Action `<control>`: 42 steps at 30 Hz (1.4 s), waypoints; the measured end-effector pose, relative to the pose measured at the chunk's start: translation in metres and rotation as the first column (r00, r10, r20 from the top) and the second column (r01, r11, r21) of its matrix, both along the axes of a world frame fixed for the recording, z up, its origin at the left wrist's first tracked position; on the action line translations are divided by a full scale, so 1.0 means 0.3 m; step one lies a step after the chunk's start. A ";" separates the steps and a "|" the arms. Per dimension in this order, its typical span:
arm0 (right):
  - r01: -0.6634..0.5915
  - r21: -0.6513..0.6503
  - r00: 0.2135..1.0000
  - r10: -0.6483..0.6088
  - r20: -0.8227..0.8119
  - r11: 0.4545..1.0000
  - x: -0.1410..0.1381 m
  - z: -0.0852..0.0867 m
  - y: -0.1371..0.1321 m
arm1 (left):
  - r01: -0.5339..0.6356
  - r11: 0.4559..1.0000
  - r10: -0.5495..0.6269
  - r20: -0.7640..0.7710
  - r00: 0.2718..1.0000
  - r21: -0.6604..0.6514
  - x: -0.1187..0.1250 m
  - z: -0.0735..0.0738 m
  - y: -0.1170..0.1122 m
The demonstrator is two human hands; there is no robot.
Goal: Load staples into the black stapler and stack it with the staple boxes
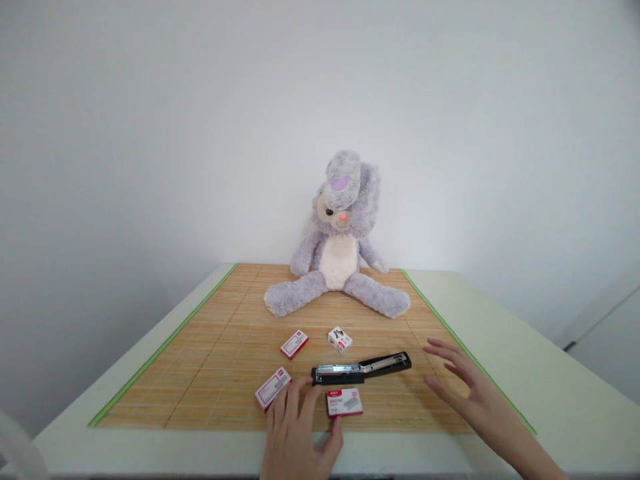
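A black stapler [340, 373] lies folded wide open on the bamboo mat [215, 373], its metal staple channel showing. My left hand [300, 430] rests palm down at the mat's front edge with fingers apart. Its thumb tip is at the lower edge of a red and white staple box [345, 403]; whether it touches, I cannot tell. Beside its fingers on the left is another red and white box [273, 388], partly covered by them. My right hand [460, 387] hovers right of the stapler, fingers spread and holding nothing.
Behind the stapler lie a smaller red and white box [295, 344] and a white box [340, 340] with a black picture. A grey plush rabbit [340, 260] sits at the back against the wall. The pale table [500, 320] extends past the mat's green edges.
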State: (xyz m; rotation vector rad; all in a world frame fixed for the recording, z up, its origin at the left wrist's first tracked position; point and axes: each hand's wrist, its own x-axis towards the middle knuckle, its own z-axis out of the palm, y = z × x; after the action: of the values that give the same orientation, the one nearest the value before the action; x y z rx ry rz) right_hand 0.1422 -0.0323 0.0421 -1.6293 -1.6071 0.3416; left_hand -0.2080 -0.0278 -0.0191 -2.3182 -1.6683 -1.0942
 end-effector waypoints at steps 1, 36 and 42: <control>0.058 -0.011 0.994 -0.059 -0.088 0.998 -0.012 -0.006 -0.023 | 0.025 1.000 -0.025 0.004 1.000 -0.019 -0.008 -0.001 0.001; -0.386 -0.567 0.842 0.028 -0.539 0.728 -0.380 -0.082 -0.020 | 0.347 0.815 -0.265 0.234 0.935 -0.465 -0.050 0.088 0.073; -0.330 -0.567 0.876 0.021 -0.482 0.755 -0.414 -0.109 -0.002 | 0.366 0.812 -0.304 0.206 0.930 -0.455 -0.051 0.122 0.047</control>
State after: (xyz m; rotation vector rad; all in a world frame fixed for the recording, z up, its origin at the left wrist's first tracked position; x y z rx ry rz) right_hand 0.0181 -0.0329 0.0093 -1.6837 -1.3450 1.4030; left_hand -0.2231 -0.0136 0.0175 -3.0205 -1.7897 -0.9659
